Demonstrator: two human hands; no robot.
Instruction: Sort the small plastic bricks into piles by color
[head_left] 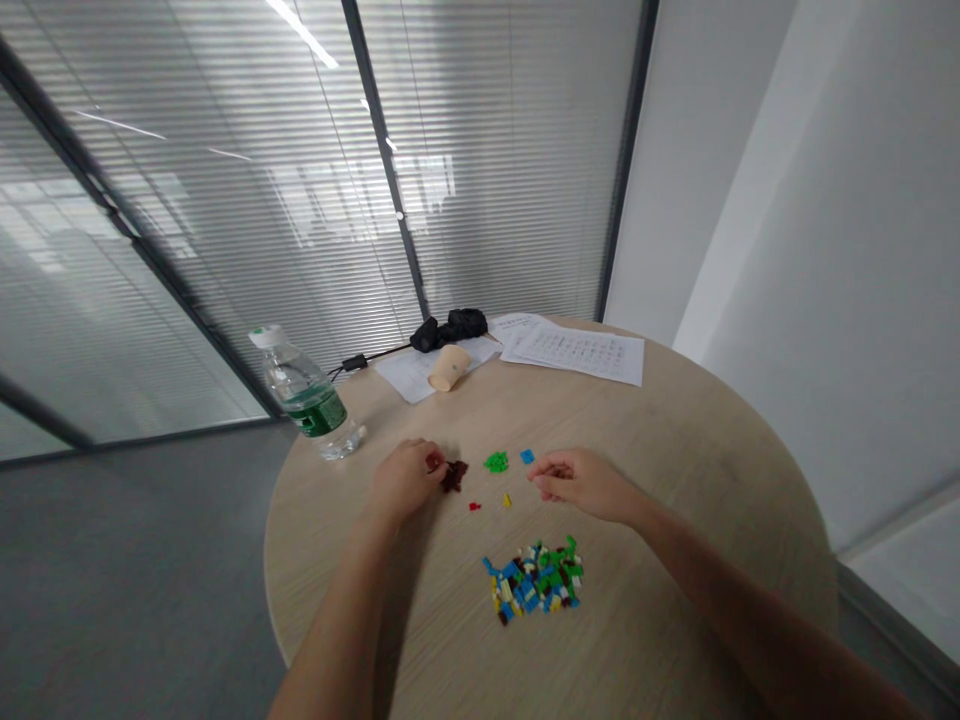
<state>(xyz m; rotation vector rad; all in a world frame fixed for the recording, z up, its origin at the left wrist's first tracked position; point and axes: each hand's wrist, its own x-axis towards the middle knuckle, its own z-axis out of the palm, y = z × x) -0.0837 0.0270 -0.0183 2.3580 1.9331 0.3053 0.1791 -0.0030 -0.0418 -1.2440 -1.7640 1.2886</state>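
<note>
My left hand is at the left side of a small pile of dark brown toy bricks, its fingers curled closed; what they hold is too small to make out. My right hand hovers just right of a blue toy brick, fingers bent together towards the thumb, and I cannot see what is between them. Between the hands lie a green brick pile, a few yellow bricks and a red brick. Nearer to me spreads a mixed heap of bricks in blue, green, yellow, white and brown.
A water bottle with a green label stands at the table's left edge. Farther back are a paper cup on its side, printed sheets and a black folded item with a cord. The round table borders a glass partition with blinds.
</note>
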